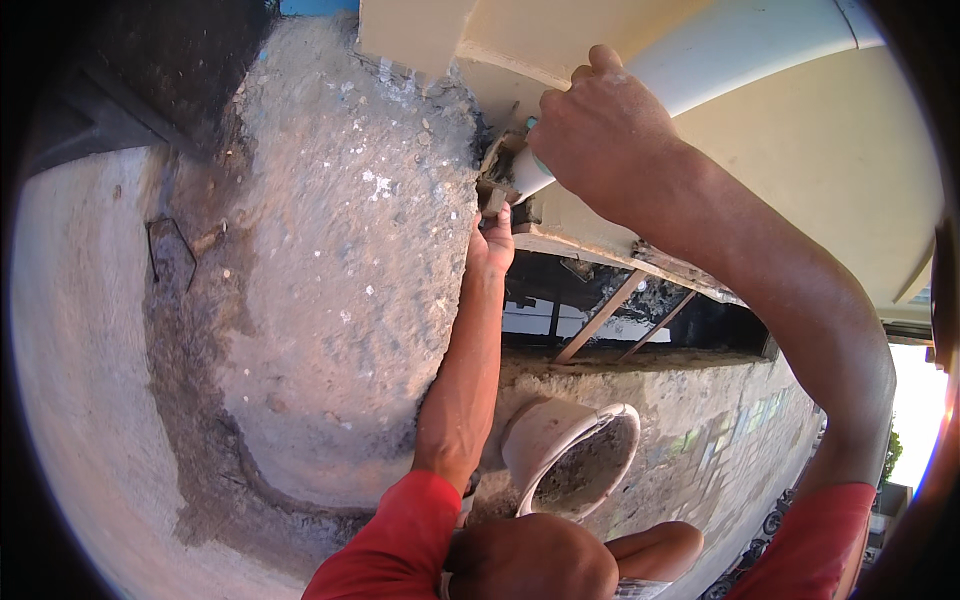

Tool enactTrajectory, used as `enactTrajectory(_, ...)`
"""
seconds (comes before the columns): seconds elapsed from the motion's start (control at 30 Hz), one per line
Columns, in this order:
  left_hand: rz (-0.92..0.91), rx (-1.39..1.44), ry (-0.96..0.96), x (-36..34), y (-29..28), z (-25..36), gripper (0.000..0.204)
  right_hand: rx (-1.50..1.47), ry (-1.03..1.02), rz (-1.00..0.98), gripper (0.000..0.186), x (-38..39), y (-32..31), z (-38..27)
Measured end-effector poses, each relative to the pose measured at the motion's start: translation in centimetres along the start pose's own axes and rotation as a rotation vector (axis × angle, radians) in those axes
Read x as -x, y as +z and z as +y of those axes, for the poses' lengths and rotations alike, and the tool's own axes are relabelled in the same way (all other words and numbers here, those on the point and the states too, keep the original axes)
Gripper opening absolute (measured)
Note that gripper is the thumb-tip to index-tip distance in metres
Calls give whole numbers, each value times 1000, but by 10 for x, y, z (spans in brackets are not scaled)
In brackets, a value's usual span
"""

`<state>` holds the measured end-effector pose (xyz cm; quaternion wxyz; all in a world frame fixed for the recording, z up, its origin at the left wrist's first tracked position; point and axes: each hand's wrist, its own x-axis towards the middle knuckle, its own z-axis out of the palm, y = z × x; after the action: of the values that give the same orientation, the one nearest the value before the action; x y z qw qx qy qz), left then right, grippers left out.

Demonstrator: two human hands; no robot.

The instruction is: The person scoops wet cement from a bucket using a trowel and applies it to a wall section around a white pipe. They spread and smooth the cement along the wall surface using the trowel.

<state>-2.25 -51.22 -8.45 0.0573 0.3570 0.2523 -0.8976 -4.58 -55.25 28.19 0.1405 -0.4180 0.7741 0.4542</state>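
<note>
My left hand (493, 247) reaches up along the edge of a rough concrete block, its fingers closed on a small grey-brown chunk (492, 198) that looks like brick or stone. The chunk sits by an opening around a white pipe (531, 176). Just to the right and above, my right hand (605, 140) is closed in a fist beside the pipe. Bits of something teal-green (541, 163) show at the fist's edge, but most of it is hidden. Dark wet mortar (503, 158) lies around the opening.
A white bucket (545, 425) with grey mortar inside stands below my arms. Right of my left forearm is a dark pit with water, crossed by wooden sticks (600, 318). The rough concrete (340, 250) is at left; a larger pale pipe (740, 50) runs along the cream wall (800, 150).
</note>
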Motion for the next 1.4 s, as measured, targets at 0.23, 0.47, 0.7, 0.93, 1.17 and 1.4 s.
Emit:
enactTrajectory(0.23,-6,27,-42,-3,-2,6,37,57,-47,62,5,1,-13,6)
enactTrajectory(0.47,5,13,-14,-6,-3,6,37,111,-117,67,5,-19,9,2)
enactTrajectory(0.7,46,17,-5,2,6,2,35,33,-6,47,3,8,-9,7)
enactTrajectory(0.93,191,-46,58,11,20,-7,31,-27,87,175,24,37,-2,8)
enactTrajectory(1.17,75,-79,74,1,10,-2,30,-55,120,275,27,62,6,12)
enactTrajectory(1.4,90,-117,130,21,29,-14,30,-172,81,475,31,77,23,22)
